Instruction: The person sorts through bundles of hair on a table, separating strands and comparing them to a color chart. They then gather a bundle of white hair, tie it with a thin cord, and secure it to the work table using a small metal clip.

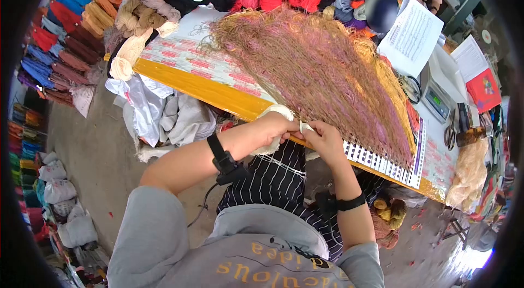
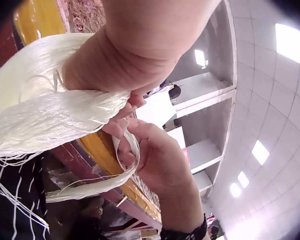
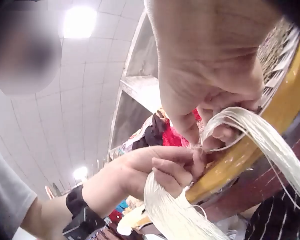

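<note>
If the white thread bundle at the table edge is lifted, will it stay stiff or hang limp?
Probably limp: the white thread bundle sags and curves between left hand and right hand. Likely light, since fingers alone pinch it. Loose strands may snag.

Cream-white thread bundle (image 2: 40, 115), pink-and-mustard yarn fan (image 1: 322, 70), yellow table edge (image 1: 202, 89), black white-striped cloth (image 1: 278, 179)

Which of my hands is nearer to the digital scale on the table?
Right. The right hand, at the table edge, sits toward the digital scale; the left hand is beside it, farther away. Both pinch white thread.
</note>
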The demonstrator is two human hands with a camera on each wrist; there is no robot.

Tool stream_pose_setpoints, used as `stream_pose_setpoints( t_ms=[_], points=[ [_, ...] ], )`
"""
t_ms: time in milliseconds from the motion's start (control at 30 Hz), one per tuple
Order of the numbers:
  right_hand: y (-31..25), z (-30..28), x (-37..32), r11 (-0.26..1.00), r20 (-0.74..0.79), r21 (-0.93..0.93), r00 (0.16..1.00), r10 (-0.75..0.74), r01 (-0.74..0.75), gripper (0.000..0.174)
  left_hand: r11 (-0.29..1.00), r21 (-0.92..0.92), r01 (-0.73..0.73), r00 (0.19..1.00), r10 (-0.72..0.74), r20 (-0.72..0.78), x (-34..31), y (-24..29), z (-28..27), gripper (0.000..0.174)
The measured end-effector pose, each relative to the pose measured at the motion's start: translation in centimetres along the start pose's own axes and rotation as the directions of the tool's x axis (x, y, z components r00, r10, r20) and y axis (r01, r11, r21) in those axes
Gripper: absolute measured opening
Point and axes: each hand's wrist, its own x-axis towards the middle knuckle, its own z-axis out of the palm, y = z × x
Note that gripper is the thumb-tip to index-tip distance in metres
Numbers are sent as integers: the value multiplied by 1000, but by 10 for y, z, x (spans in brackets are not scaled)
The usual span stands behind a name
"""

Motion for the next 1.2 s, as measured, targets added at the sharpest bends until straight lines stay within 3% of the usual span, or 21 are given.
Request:
stream_pose_setpoints(
  t_ms=[100, 167, 200, 233, 300, 333, 400, 433, 467, 500, 533, 567, 667, 833, 900, 933, 1000, 1033, 1100, 1133, 1200],
  points=[
    [0, -2, 2, 998, 21, -62, 1000, 13, -12, 31, 993, 107, 52, 999, -51, -10, 1, 5, 1, 10],
    [-7, -3, 1, 993, 37, -116, 999, 13, -8, 31, 938, 343, -39, 998, 51, -27, -1, 5, 3, 12],
    [-12, -2, -2, 985, -8, -174, 1000, 14, -16, 31, 936, 349, -34, 998, 47, -29, -1, 1, 0, 12],
    [-15, -1, -4, 972, -55, -232, 998, 15, -28, 32, 760, 594, -263, 937, 348, -31, 0, -5, -5, 15],
    [-13, 1, -5, 970, -47, -242, 999, 17, -28, 31, 173, 866, -470, 599, 783, 169, -2, -8, -19, 22],
    [-11, 1, -6, 967, -38, -255, 999, 11, -21, 31, 161, 865, -475, 604, 775, 187, -2, -9, -24, 22],
    [-12, 1, -7, 962, -79, -275, 997, -20, -3, 30, 578, 770, -271, 886, 462, -35, -18, 4, -28, 24],
    [-13, 3, -8, 949, -96, -314, 994, -56, 23, 29, 908, 404, -109, 962, 199, -186, -19, 7, -19, 23],
    [-14, 4, -8, 953, -94, -301, 994, -55, 24, 29, 906, 412, -98, 962, 193, -193, -19, 6, -19, 23],
    [-15, 3, -7, 959, -71, -284, 997, -26, 5, 31, 976, 204, -76, 979, 112, -169, -18, 5, -19, 22],
    [-15, 1, -7, 962, -54, -271, 998, 6, -21, 32, 999, -13, -41, 992, 39, -120, -16, 5, -17, 22],
    [-14, 2, -9, 965, -88, -263, 995, -38, 13, 32, 997, -48, -69, 994, 64, -91, -18, 7, -16, 24],
    [-17, 2, -9, 953, -75, -302, 997, 7, -29, 31, 1000, 15, -15, 994, 17, -112, -14, 7, -16, 22],
    [-15, 8, -9, 949, -129, -314, 991, -48, 5, 29, 981, 153, -116, 981, 137, -137, -17, 3, -14, 23],
    [-13, 11, -10, 917, -165, -394, 977, -138, 63, 25, 992, -121, -44, 997, 51, 60, -21, 13, -31, 21],
    [-14, 12, -10, 919, -172, -390, 975, -137, 60, 25, 993, -113, -42, 997, 50, 63, -25, 21, -46, 21],
    [-18, 12, -10, 899, -182, -437, 976, -121, 31, 22, 862, -490, 127, 875, 135, 464, -40, 40, -74, 21],
    [-19, 13, -11, 903, -187, -430, 975, -121, 29, 22, 866, -483, 128, 877, 129, 463, -50, 47, -78, 21],
    [-21, 13, -13, 899, -176, -439, 980, -95, 9, 20, 663, -746, 67, 917, 254, 308, -76, 68, -72, 36],
    [-20, 14, -14, 900, -177, -436, 980, -96, 10, 20, 665, -744, 65, 917, 254, 307, -76, 68, -70, 36],
    [-16, 12, -17, 938, -181, -346, 979, -95, 27, 22, 863, -498, -86, 913, 269, 308, -66, 65, -55, 47]
  ],
)
